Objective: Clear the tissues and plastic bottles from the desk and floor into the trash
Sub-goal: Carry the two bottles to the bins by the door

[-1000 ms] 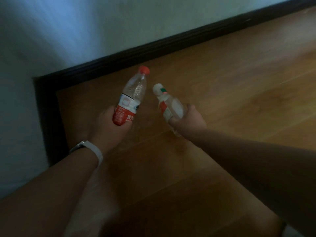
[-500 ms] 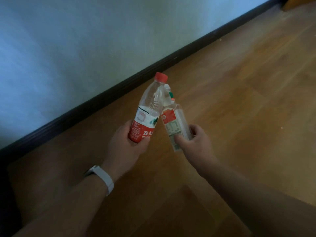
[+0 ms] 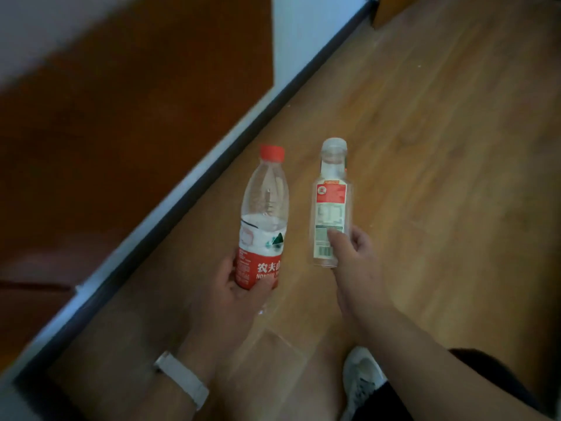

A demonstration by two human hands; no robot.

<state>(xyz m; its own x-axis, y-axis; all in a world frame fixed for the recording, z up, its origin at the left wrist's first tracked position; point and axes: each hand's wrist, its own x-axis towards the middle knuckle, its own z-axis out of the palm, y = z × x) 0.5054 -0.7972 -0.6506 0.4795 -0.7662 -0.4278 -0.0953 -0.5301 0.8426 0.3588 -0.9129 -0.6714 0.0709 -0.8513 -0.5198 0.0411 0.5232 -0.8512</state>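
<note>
My left hand (image 3: 233, 302) grips the base of a clear plastic water bottle (image 3: 264, 202) with a red cap and a red and white label. It points up and away from me. My right hand (image 3: 355, 268) holds the lower end of a second clear bottle (image 3: 331, 205), squarish, with a clear cap and a red and white label. Both bottles are held side by side, a little apart, above the wooden floor (image 3: 440, 177). No tissues or trash bin show in this view.
A dark baseboard (image 3: 194, 192) under a white wall runs diagonally on the left. A brown wooden door or panel (image 3: 121, 101) fills the upper left. My white shoe (image 3: 361, 381) stands on the floor below my right arm. A white band (image 3: 182, 379) circles my left wrist.
The view has swung along the wall, and a brown panel has come into sight. The two bottles, which crossed at their necks, are now apart and parallel.
</note>
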